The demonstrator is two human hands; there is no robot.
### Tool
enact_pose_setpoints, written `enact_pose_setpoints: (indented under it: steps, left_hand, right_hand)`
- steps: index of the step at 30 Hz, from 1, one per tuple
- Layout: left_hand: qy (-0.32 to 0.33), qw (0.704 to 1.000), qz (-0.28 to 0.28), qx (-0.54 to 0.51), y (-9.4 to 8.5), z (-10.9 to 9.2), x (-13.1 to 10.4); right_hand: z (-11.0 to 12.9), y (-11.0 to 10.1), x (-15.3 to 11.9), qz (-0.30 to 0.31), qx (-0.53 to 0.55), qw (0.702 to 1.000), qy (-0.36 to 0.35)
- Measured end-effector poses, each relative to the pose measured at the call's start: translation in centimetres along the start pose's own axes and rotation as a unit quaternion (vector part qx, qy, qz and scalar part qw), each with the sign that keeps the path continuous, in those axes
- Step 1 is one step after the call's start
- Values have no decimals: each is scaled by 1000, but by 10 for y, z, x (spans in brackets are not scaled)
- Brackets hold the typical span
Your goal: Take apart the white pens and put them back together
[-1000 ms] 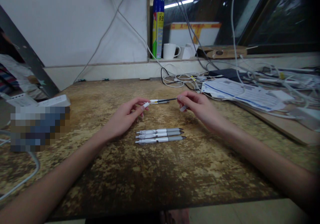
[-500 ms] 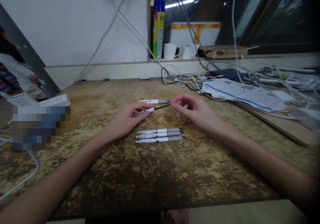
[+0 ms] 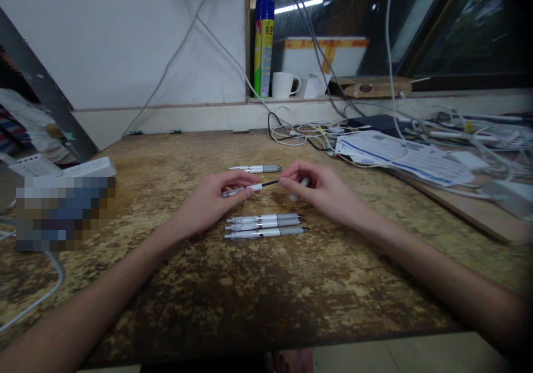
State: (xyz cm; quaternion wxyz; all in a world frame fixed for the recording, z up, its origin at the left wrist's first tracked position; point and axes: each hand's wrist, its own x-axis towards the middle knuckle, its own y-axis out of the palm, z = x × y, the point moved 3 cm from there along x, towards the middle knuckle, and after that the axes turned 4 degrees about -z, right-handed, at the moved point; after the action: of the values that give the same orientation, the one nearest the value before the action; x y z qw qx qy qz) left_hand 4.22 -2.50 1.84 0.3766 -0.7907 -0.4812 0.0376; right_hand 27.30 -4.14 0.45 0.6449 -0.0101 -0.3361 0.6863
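Observation:
Between the fingers and thumb of my left hand (image 3: 206, 198) is a white and clear pen barrel (image 3: 256, 187), its open end facing right. A dark pen refill (image 3: 270, 182) sticks out of that end. The thumb and index finger of my right hand (image 3: 322, 190) pinch the refill's far end. A pale pen grip piece (image 3: 305, 182) is also tucked in my right hand, partly hidden by the fingers. Nearer to me lie three white pens (image 3: 266, 225) with grey grips, side by side. Past my hands rests another white and grey pen (image 3: 262, 169), partly hidden by my left hand.
The worn wooden table (image 3: 250, 295) bears a white power strip (image 3: 89, 167) at left. Tangled cables (image 3: 306, 132), printed papers (image 3: 400, 154) and a board (image 3: 466, 209) occupy the right. A spray can (image 3: 264, 45) and white mug (image 3: 285, 85) stand on the sill.
My right hand has shifted slightly left, closer to my left hand. Less of the refill shows outside the barrel, so it sits deeper inside. The pens on the table have stayed put.

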Motion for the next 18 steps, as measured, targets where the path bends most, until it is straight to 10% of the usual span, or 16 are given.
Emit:
enact_pose_setpoints:
  steps: [18]
  left_hand:
    - [2, 1000, -2, 5, 0, 2, 1]
  right_hand:
    - [-6, 3, 2, 48, 63, 994, 72]
